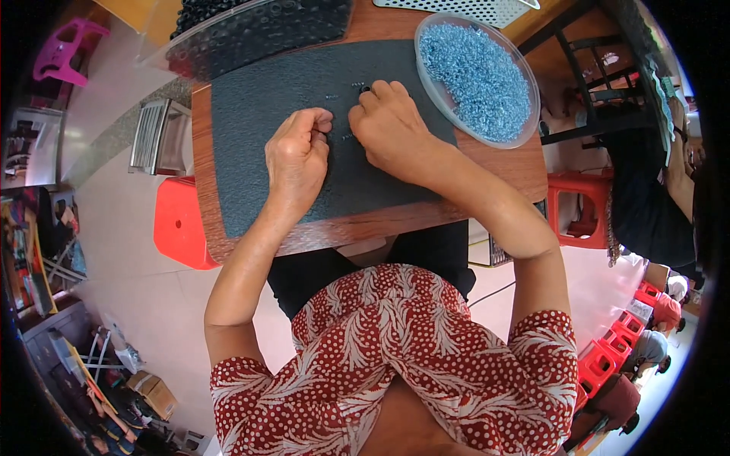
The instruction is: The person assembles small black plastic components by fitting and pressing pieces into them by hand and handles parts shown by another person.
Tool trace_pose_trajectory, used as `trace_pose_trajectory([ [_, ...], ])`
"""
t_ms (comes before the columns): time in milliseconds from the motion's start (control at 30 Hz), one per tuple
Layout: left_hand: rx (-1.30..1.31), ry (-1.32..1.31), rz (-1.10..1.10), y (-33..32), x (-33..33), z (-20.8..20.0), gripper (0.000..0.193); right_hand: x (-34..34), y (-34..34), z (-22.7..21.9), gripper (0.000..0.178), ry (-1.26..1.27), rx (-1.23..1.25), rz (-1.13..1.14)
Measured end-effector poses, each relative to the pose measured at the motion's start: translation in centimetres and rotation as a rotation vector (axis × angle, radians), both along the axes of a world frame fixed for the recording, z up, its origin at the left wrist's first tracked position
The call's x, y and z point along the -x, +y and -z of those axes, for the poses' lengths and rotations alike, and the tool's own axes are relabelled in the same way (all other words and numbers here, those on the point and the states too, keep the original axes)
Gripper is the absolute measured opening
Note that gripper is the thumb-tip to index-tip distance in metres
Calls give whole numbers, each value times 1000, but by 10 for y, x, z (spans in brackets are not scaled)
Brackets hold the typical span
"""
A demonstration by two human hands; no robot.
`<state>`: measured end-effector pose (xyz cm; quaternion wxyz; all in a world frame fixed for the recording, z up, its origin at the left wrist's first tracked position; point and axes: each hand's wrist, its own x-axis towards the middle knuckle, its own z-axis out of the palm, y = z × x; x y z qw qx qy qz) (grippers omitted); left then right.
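Near the middle of the frame, my left hand (296, 152) and right hand (391, 125) rest over the dark mat (251, 129), fingers curled in, though I cannot tell whether they are clamped on anything. A small dark ring (365, 89) sits by my right fingertips, tiny beads (332, 96) to its left. Farther along the wooden surface (525, 178), blue beads (487, 80) fill a round dish (442, 99) at upper right; black rings (201, 11) fill a clear box (160, 45) at upper left.
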<state>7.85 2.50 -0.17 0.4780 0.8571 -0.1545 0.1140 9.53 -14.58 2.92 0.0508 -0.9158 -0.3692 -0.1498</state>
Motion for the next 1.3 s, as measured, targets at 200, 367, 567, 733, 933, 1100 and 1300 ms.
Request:
trace_pose_trajectory([
  [200, 15, 43, -16, -2, 2, -5, 20, -5, -3, 5, 11, -11, -60, 13],
  [367, -17, -147, -10, -9, 19, -21, 14, -7, -30, -25, 8, 63, -502, 152],
  [567, -195, -334, 172, -46, 33, -20, 19, 22, -56, -40, 11, 177, -756, 207],
  [733, -500, -464, 292, -68, 30, -17, 22, 46, -63, -38, 10, 227, -853, 274],
  [933, -547, -490, 391, -75, 29, -20, 11, 56, -68, -36, 11, 237, -947, 268],
  [1100, -505, -362, 374, -72, 32, -17, 10, 63, -71, -29, 10, 299, -1031, 312],
  [1300, -477, -468, 359, -74, 44, -13, 10, 76, -74, -16, 8, 482, -1060, 399],
])
